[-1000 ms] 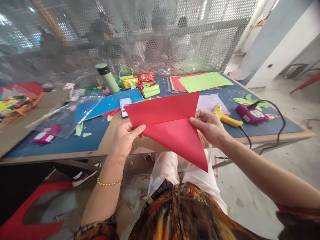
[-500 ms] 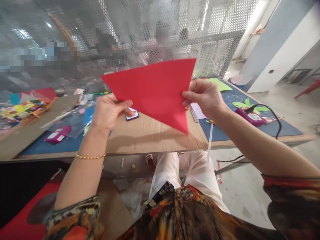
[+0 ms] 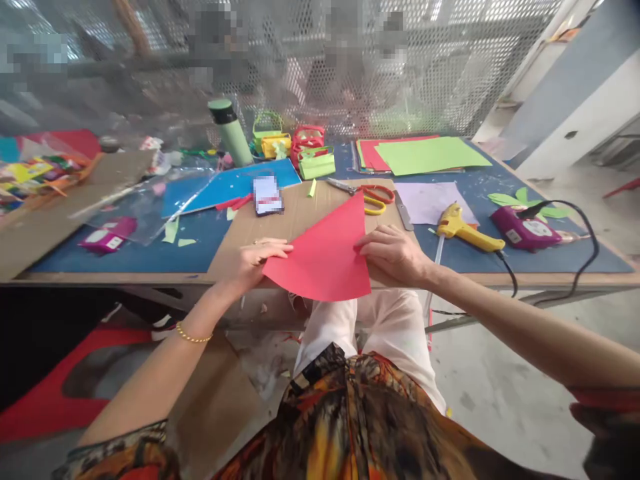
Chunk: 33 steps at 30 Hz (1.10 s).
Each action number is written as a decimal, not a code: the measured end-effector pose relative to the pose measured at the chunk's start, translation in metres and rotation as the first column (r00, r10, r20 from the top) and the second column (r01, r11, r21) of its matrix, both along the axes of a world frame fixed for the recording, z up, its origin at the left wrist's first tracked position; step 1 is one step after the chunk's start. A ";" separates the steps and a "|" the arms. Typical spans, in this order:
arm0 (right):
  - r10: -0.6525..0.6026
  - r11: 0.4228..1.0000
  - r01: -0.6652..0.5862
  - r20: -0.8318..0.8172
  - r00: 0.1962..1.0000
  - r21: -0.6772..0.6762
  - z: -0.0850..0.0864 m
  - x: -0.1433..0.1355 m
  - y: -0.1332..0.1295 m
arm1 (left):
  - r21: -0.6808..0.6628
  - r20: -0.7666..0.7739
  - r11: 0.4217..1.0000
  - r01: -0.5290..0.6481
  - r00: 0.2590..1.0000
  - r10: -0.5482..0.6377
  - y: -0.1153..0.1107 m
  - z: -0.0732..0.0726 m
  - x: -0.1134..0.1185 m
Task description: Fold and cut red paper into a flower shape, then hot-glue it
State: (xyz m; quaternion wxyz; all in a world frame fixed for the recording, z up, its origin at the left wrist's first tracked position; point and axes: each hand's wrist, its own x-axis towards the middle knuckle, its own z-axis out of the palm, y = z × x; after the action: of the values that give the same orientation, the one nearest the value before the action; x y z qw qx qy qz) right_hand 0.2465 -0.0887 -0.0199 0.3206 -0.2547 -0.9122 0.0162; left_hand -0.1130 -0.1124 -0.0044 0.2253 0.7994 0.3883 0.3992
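- A smooth red paper sheet, roughly triangular with a bowed lower edge [image 3: 325, 260], is held between both hands over the near edge of the blue-topped table [image 3: 195, 260], its tip pointed away from the body.
- The sheet's left corner is gripped by the left hand [image 3: 253, 263], the fingers nearly closed over it; the thumb's placement cannot be told.
- The right edge is pinched by the curled fingers of the right hand [image 3: 395, 253], with little gap left.
- Whether the brown corrugated cardboard [image 3: 295, 213] beneath is touched by the sheet cannot be told.
- Just beyond the tip, the scissors with red and yellow handles [image 3: 383, 189] are laid on the cardboard.
- A bright-screened phone [image 3: 267, 195] is placed beyond the left hand.
- To the right of the right hand, a yellow glue gun [image 3: 465, 230] is set down, near a pale lilac paper sheet [image 3: 430, 200].
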 end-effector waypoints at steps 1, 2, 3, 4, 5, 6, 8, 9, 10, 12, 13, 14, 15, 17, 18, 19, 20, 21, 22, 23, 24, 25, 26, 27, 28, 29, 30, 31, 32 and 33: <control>-0.025 1.000 0.025 0.041 0.999 -0.002 -0.002 0.000 -0.002 | 0.014 -0.035 1.000 -0.012 0.999 0.013 -0.001 -0.004 0.000; -0.037 0.999 0.039 0.059 0.998 -0.017 -0.002 0.000 -0.003 | 0.025 -0.070 0.999 -0.032 0.997 0.034 -0.002 -0.005 0.000; -0.036 0.998 0.039 0.059 0.998 -0.046 -0.002 0.000 -0.004 | 0.029 -0.106 0.998 -0.052 0.993 0.055 -0.002 -0.005 0.000; -0.021 0.997 0.025 0.051 0.998 -0.078 0.000 0.000 -0.005 | 0.023 -0.140 0.998 -0.065 0.988 0.067 -0.002 -0.002 -0.001; -0.003 0.995 0.008 0.043 0.999 -0.103 0.001 -0.001 -0.006 | 0.010 -0.166 0.998 -0.068 0.984 0.069 -0.002 0.001 -0.001; 0.011 0.994 -0.006 0.041 0.999 -0.110 0.002 -0.002 -0.006 | -0.007 -0.182 0.998 -0.065 0.981 0.063 -0.002 0.004 -0.002; 0.012 0.998 -0.007 0.068 0.998 -0.070 0.004 -0.002 -0.008 | -0.051 -0.201 0.998 -0.049 0.979 0.038 -0.003 0.010 -0.004; -0.006 0.999 0.009 0.099 0.995 -0.036 0.004 -0.003 -0.010 | -0.074 -0.212 0.996 -0.043 0.977 0.027 -0.004 0.012 -0.004; -0.022 1.000 0.023 0.143 0.990 -0.006 0.005 -0.003 -0.011 | -0.093 -0.220 0.995 -0.042 0.975 0.021 -0.006 0.013 -0.004; -0.042 0.999 0.038 0.246 0.968 0.019 0.007 -0.003 -0.015 | -0.098 -0.218 0.994 -0.052 0.976 0.029 -0.009 0.013 -0.004; -0.047 0.999 0.043 0.285 0.957 0.019 0.009 -0.003 -0.017 | -0.086 -0.205 0.994 -0.066 0.978 0.047 -0.010 0.011 -0.003; -0.048 0.999 0.047 0.305 0.951 0.013 0.010 -0.003 -0.018 | -0.074 -0.186 0.993 -0.092 0.980 0.076 -0.011 0.009 -0.002; -0.047 0.999 0.048 0.305 0.951 0.001 0.012 -0.003 -0.019 | -0.066 -0.161 0.989 -0.131 0.980 0.119 -0.011 0.006 -0.001; -0.054 0.997 0.066 0.254 0.966 -0.041 0.015 -0.003 -0.017 | -0.085 -0.134 0.967 -0.239 0.965 0.227 -0.009 0.001 0.001; -0.058 0.993 0.078 0.219 0.974 -0.087 0.017 -0.003 -0.016 | -0.110 -0.144 0.949 -0.297 0.949 0.280 -0.007 0.000 0.002; -0.067 0.984 0.095 0.182 0.981 -0.149 0.018 -0.004 -0.014 | -0.138 -0.167 0.927 -0.350 0.930 0.326 -0.005 -0.001 0.003; -0.084 0.967 0.116 0.148 0.985 -0.225 0.020 -0.005 -0.012 | -0.163 -0.196 0.904 -0.395 0.911 0.363 -0.003 -0.001 0.004; -0.112 0.942 0.143 0.117 0.987 -0.302 0.021 -0.006 -0.009 | -0.182 -0.225 0.884 -0.430 0.894 0.388 -0.001 0.000 0.005; -0.148 0.912 0.174 0.096 0.984 -0.371 0.022 -0.007 -0.007 | -0.192 -0.249 0.870 -0.454 0.880 0.404 0.001 0.002 0.007; -0.188 0.883 0.207 0.085 0.978 -0.421 0.023 -0.009 -0.005 | -0.192 -0.265 0.862 -0.469 0.871 0.415 0.002 0.004 0.008; -0.230 0.860 0.243 0.084 0.970 -0.448 0.024 -0.011 -0.003 | -0.185 -0.276 0.857 -0.481 0.862 0.425 0.003 0.006 0.010; -0.268 0.843 0.280 0.093 0.959 -0.459 0.024 -0.013 -0.001 | -0.174 -0.286 0.855 -0.489 0.856 0.431 0.003 0.008 0.011; -0.296 0.832 0.313 0.110 0.949 -0.459 0.025 -0.015 0.000 | -0.165 -0.294 0.853 -0.495 0.850 0.436 0.003 0.010 0.012; -0.315 0.824 0.339 0.131 0.940 -0.454 0.025 -0.016 0.001 | -0.159 -0.296 0.852 -0.498 0.847 0.440 0.003 0.012 0.014; -0.326 0.819 0.359 0.152 0.933 -0.448 0.026 -0.018 0.002 | -0.154 -0.291 0.854 -0.498 0.848 0.442 0.002 0.013 0.015; -0.329 0.817 0.370 0.170 0.929 -0.442 0.026 -0.019 0.003 | -0.152 -0.281 0.857 -0.492 0.853 0.440 0.002 0.014 0.016; -0.326 0.819 0.373 0.183 0.928 -0.435 0.026 -0.019 0.003 | -0.155 -0.270 0.862 -0.483 0.860 0.434 0.002 0.014 0.016; -0.322 0.824 0.373 0.189 0.928 -0.426 0.026 -0.020 0.002 | -0.163 -0.263 0.866 -0.473 0.867 0.424 0.002 0.014 0.017; -0.321 0.829 0.372 0.191 0.928 -0.416 0.025 -0.019 0.002 | -0.173 -0.260 0.868 -0.465 0.872 0.415 0.003 0.015 0.017; -0.322 0.833 0.374 0.193 0.927 -0.408 0.025 -0.019 0.002 | -0.185 -0.262 0.868 -0.460 0.875 0.408 0.004 0.015 0.017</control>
State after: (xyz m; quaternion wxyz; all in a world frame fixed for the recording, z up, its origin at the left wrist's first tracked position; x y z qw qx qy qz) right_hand 0.2274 -0.0870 0.0051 0.1989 -0.4823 -0.8403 0.1470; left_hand -0.0960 -0.1087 0.0102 0.1815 0.6959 0.6263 0.3010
